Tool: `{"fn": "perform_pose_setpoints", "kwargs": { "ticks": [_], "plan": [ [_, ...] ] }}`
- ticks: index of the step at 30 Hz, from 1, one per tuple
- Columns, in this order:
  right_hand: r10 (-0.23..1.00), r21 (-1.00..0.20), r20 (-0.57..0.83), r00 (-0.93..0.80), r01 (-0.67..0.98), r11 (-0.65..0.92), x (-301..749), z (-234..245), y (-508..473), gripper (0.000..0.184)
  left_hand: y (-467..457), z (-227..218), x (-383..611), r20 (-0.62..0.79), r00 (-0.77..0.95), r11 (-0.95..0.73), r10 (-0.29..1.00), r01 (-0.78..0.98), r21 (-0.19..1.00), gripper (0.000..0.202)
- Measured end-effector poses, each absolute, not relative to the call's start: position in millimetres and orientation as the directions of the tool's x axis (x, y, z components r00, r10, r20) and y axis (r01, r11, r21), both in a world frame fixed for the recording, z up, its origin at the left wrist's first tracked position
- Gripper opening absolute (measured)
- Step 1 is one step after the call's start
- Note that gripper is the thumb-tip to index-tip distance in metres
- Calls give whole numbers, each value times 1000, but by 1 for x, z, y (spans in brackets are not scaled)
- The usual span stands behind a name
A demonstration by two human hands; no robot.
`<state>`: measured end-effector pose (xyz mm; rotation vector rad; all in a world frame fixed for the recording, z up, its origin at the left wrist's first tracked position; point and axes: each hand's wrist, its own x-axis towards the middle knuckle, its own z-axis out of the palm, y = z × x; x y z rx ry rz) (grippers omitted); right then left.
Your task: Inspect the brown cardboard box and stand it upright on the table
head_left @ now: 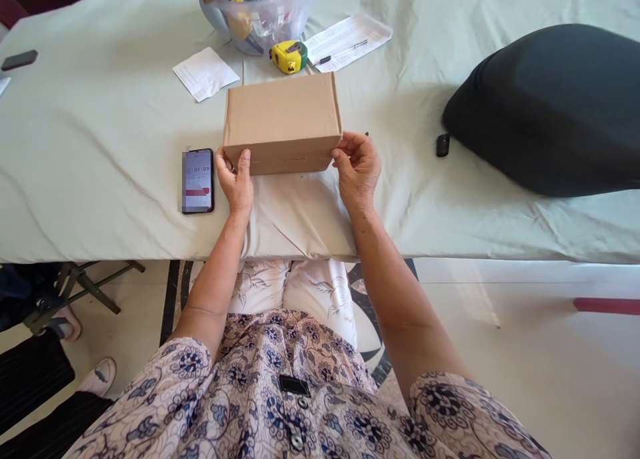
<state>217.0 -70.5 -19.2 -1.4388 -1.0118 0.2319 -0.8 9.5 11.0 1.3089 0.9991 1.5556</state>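
Note:
A closed brown cardboard box rests on the cloth-covered table in front of me. Its top and the side facing me show, with a small reddish mark along that near side. My left hand grips the box's near left corner, thumb on the front and fingers round the left side. At the near right corner, my right hand holds the edge between thumb and fingers. What lies under the box is hidden. Just left of my left hand lies a phone with a lit timer screen.
Behind the box are a yellow-green tape measure, a paper sheet with a pen, a folded white paper and a clear plastic basket of items. A large black rounded object stands right, beside a small black piece.

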Motion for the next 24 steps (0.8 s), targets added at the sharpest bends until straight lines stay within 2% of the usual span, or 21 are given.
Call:
{"fn": "perform_pose_setpoints", "kwargs": {
  "ticks": [3,9,16,19,24],
  "plan": [
    [670,-874,419,613,472,115,216,-17,-75,31,13,6,-3,309,-84,-316,947,-94,944,77],
    [701,-750,425,572,656,-80,220,-11,-85,8,13,2,-5,332,-79,-338,940,-75,938,71],
    [747,-635,402,530,749,-189,222,-16,-87,9,10,-1,-6,294,-85,-297,952,-21,955,63],
    [736,-635,433,520,756,-161,222,-16,-87,12,11,-2,-6,256,-117,-259,960,-12,966,55],
    [661,-725,548,513,685,69,220,-10,-88,21,11,2,-6,238,-167,-253,957,-75,964,49]
  ]
}}
